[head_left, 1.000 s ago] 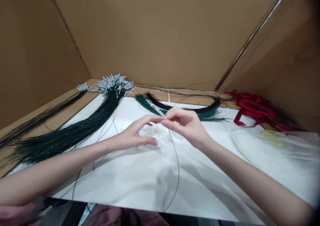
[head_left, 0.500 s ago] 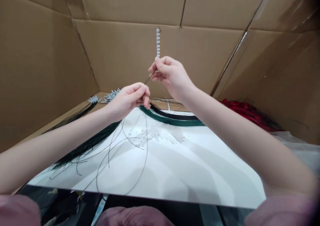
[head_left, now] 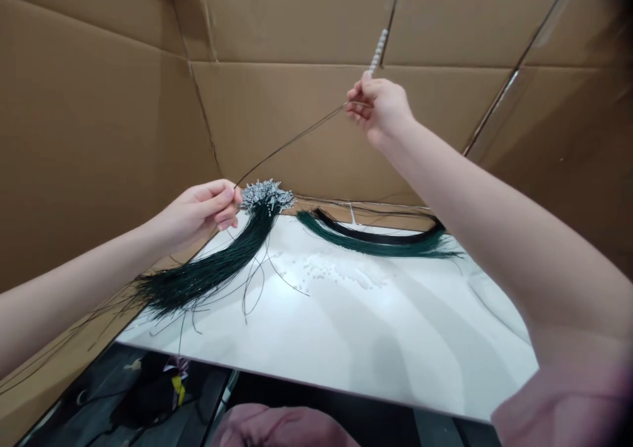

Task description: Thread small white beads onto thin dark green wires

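The right hand is closed in a pinch just below a bead string, which tilts up against the cardboard wall. From there the wire slants down, nearly taut, to the left hand, whose thumb and fingers grip it. The step in hand seems to be straightening the wire below the beads; going on with it would call for a firm right pinch and a light, sliding left one. The widest open room is the air between the hands, over the counter. Walls bound it at the back and sides. The left fingertips look close to the beaded bundle, though whether they touch cannot be told. Loose beads lie well back from the front edge, before the green wires.
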Demonstrator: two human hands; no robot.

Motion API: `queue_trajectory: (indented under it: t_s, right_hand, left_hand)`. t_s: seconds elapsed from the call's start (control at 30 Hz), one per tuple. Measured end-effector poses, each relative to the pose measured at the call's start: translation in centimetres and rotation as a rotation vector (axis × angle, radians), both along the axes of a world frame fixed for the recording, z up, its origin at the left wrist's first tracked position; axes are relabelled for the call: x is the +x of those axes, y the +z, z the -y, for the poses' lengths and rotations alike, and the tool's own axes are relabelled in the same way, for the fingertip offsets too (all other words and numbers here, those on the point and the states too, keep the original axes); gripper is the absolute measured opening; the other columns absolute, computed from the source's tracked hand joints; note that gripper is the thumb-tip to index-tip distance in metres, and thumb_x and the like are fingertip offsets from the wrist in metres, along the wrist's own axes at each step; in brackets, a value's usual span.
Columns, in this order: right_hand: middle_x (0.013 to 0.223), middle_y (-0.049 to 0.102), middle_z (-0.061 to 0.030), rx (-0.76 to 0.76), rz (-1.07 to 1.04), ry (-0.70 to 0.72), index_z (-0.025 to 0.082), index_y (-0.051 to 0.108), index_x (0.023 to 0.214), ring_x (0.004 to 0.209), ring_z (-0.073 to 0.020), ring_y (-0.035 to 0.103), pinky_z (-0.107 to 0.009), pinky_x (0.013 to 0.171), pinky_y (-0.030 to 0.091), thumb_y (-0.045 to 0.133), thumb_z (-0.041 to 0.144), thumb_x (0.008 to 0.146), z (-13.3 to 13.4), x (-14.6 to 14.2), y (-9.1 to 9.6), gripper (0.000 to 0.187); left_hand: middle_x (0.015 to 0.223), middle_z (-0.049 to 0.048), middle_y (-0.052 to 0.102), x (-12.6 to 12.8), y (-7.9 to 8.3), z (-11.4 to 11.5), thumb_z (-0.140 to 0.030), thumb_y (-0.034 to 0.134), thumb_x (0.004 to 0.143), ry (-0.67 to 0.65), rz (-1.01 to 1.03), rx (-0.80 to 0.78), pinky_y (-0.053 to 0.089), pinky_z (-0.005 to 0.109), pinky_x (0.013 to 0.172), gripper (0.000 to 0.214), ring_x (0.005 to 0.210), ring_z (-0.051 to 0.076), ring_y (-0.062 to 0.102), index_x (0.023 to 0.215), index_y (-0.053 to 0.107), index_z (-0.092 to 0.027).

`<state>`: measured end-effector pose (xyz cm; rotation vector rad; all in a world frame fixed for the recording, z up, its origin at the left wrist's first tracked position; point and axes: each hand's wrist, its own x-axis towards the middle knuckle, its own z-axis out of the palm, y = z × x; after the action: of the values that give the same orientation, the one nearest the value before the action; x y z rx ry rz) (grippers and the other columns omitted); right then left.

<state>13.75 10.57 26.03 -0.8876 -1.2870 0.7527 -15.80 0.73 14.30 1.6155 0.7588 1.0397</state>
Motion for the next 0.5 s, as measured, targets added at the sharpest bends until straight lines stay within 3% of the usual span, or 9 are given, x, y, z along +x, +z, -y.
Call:
queue_trajectory:
  t_s: [0.23, 0.37, 0.5]
  right_hand:
    - [0.107, 0.069, -0.0045, -0.007, 0.017, -0.215, 0.007, 0.053, 0.07, 0.075, 0.0019, 0.064, -0.016, 0.062, 0.041, 0.031, 0.026, 0.097, -3.0, 2.1, 1.8, 0.039]
    - [0.1, 0.072, -0.0064, 0.016, 0.042, -0.324, 0.005, 0.049, 0.059, 0.07, 0.0013, 0.064, -0.019, 0.058, 0.039, 0.026, 0.026, 0.094, -4.5, 3.4, 1.8, 0.046]
    - [0.082, 0.073, -0.0101, 0.15, 0.181, -0.609, 0.008, 0.035, 0.048, 0.059, -0.0017, 0.065, -0.025, 0.052, 0.036, 0.016, 0.032, 0.089, -6.6, 6.0, 2.6, 0.051]
  left_hand:
    - [0.059, -0.0045, 0.036, -4.2, -0.7, 2.4, -0.033, 0.06, 0.091, 0.188, -0.081, -0.039, 0.047, 0.025, 0.07, 0.015, 0.056, 0.009, 0.039, 0.089, 0.059, -0.018]
    - [0.058, -0.0045, 0.034, -5.6, -1.2, 2.4, -0.032, 0.06, 0.09, 0.24, -0.114, -0.064, 0.045, 0.025, 0.07, 0.013, 0.054, 0.01, 0.038, 0.088, 0.059, -0.019]
    - [0.059, -0.0043, 0.031, -6.6, -0.9, 3.2, -0.033, 0.056, 0.093, 0.281, -0.102, -0.081, 0.044, 0.025, 0.068, 0.013, 0.053, 0.009, 0.035, 0.089, 0.059, -0.02]
